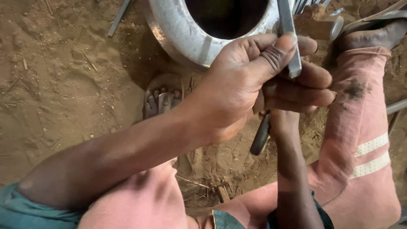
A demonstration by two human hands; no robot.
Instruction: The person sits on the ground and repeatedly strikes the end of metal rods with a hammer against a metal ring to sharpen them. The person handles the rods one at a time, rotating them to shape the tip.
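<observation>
The left hand fills the middle of the view, its forearm coming in from the near left. Its grip is pressed together around a flat grey metal bar: the thumb lies along the bar's near face and the curled fingers wrap it from the right. The bar stands nearly upright and runs off the far edge of the view.

The right hand sits just below the left and is mostly hidden by it. Only the wrist and a little of the hand show, the forearm rising straight from the near edge. Its grip appears closed on a dark tool handle, which slants down to the left and ends in a rounded tip. How the fingers lie on it cannot be told.

Beyond the hands, a large pale metal vessel with a thick rim and a dark opening rests on the dirt floor. To its right lies a hammer with a worn wooden handle, beside a bare foot in a sandal. Left of the hands, another sandalled foot rests on the dirt close to the vessel. The person wears faded pink trousers, the right leg marked with two pale stripes. Thin metal rods lie scattered at the far edge.
</observation>
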